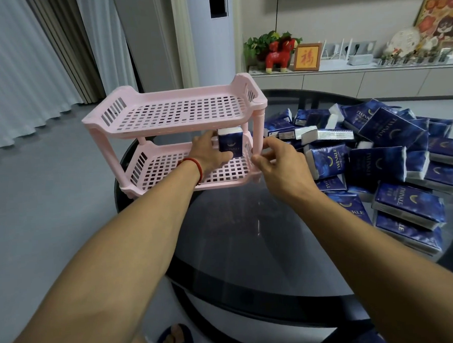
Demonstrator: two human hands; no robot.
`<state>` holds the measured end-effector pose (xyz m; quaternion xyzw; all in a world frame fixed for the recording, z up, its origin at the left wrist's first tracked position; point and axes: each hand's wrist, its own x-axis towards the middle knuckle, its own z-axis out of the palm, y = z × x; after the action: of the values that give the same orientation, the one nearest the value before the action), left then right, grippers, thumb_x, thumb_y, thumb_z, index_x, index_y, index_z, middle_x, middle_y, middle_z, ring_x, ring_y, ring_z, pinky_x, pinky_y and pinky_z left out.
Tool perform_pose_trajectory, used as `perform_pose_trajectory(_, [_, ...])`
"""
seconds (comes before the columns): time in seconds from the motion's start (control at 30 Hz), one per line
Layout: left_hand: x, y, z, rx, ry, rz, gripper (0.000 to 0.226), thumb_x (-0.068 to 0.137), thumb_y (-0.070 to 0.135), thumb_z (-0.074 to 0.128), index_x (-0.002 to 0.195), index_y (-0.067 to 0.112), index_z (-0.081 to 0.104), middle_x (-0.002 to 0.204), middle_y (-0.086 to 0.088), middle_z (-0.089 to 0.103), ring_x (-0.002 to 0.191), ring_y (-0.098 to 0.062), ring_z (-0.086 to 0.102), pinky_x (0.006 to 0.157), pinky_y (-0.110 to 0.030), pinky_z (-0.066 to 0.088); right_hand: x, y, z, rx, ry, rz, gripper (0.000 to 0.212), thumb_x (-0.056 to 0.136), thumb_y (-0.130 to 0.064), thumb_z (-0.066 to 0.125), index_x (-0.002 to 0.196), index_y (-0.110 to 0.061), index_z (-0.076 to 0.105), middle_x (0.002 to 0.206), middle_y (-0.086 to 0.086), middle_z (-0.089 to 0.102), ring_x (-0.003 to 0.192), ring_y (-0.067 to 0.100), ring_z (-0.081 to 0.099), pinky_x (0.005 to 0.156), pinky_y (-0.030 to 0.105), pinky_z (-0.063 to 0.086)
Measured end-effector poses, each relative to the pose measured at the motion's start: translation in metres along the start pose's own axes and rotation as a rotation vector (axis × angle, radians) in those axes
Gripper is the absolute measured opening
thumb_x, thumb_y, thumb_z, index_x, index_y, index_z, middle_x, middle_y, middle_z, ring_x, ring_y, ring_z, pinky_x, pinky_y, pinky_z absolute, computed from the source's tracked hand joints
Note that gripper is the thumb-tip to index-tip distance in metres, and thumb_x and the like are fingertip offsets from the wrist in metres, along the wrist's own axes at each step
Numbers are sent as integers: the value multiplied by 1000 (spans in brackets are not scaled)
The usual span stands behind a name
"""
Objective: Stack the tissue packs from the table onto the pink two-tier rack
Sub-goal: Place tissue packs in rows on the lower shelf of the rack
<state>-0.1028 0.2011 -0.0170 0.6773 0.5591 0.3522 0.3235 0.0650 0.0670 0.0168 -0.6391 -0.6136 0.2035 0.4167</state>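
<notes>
A pink two-tier rack (164,114) stands at the table's far left edge. Its top tier holds nothing. One dark blue tissue pack (230,142) stands upright at the right end of the lower tier. My left hand (208,152) reaches into that tier and grips this pack from the left and below. My right hand (277,160) hovers just outside the rack's right front post, fingers apart and curled, holding nothing. A big pile of blue tissue packs (381,150) lies on the right of the table.
The round dark glass table (249,222) has bare surface in front of the rack. A grey floor and curtains are to the left. A sideboard with a red toy horse (279,54) and a framed picture stands behind. My slippered foot (174,339) shows below.
</notes>
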Motion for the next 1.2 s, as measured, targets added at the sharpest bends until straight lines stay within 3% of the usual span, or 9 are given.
perform_pose_trajectory(0.1, [-6,7,0,-42,33,43,52,75,8,80,123,18,64,118,-5,68,100,-18,70,76,-31,64,0,0,-1,5,-4,8,10,100,-25,61,111,-24,64,105,-5,72,92,14,66,77,34,48])
perform_pose_trajectory(0.37, [-7,5,0,-18,14,60,49,80,6,80,126,15,65,118,-4,71,106,-20,68,89,-34,59,-2,-1,0,23,-11,18,10,100,-25,61,110,-23,63,108,-5,71,91,12,66,78,35,53])
perform_pose_trajectory(0.5, [-11,9,-1,-13,19,44,52,79,9,81,127,14,64,114,-1,71,101,-16,68,81,-25,56,-7,-3,1,12,11,1,13,101,-23,59,115,-24,61,105,-8,66,94,15,66,85,43,57])
perform_pose_trajectory(0.63, [-12,11,-4,-26,20,-2,58,78,8,82,131,15,60,111,0,72,97,-13,69,69,-17,56,-13,-4,0,-17,26,-8,22,98,-23,58,121,-22,61,116,-2,66,100,21,65,88,48,56])
perform_pose_trajectory(0.73, [-15,18,-9,-6,22,-82,72,80,10,81,144,17,50,121,0,68,101,-15,67,85,-30,60,-17,-6,-8,-87,83,-42,27,94,-21,55,120,-22,62,117,-1,65,98,21,64,87,46,55])
perform_pose_trajectory(0.87, [-38,31,-22,56,94,-173,73,88,8,75,151,20,42,132,-2,58,97,-16,64,85,-35,62,-23,-2,-33,-354,240,-135,31,91,-10,56,120,-18,63,120,2,61,105,23,55,86,45,51])
perform_pose_trajectory(0.93, [-58,32,-30,206,86,-96,75,85,1,71,152,18,42,141,-7,54,118,-24,61,98,-40,58,-26,8,-45,-567,282,-150,39,89,-5,59,127,-17,58,126,5,57,112,27,51,88,44,47])
perform_pose_trajectory(1.03, [-95,40,-38,402,81,3,72,83,2,71,150,14,45,144,-10,48,131,-27,52,115,-39,43,-33,26,-55,-812,180,-128,54,88,-15,68,137,-23,48,140,1,46,126,26,42,92,42,39])
perform_pose_trajectory(1.2, [-157,70,-33,342,171,180,45,82,-1,66,124,15,67,127,-4,59,117,-22,56,109,-40,46,-37,34,-63,-923,71,-178,64,84,-21,75,141,-26,47,144,2,45,132,27,41,98,44,39])
